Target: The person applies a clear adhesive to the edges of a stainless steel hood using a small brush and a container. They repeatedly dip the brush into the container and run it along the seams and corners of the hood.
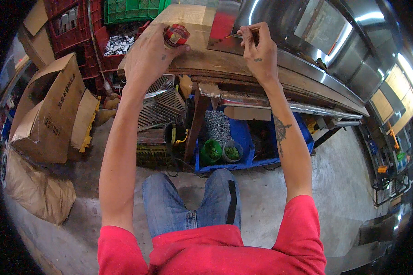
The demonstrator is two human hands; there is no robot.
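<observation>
In my left hand point(149, 59) is a small red can point(177, 35) with a printed label, held over the wooden tabletop point(195, 20) with the fingers wrapped round its side. My right hand point(259, 50) has its fingers pinched on a thin stick-like tool point(235, 35); most of it is hidden by the fingers, and its exact kind is too small to tell. The tool's tip points left, over a shiny metal sheet point(222, 27) that reflects red. Can and tool are apart from each other.
Blue bins point(245, 142) under the table hold small metal parts, a green cup point(211, 152) and a clear cup point(232, 152). At left stand a cardboard box point(48, 112) and red crates point(71, 39). A large metal panel point(303, 55) lies at right. A green crate point(133, 10) is behind.
</observation>
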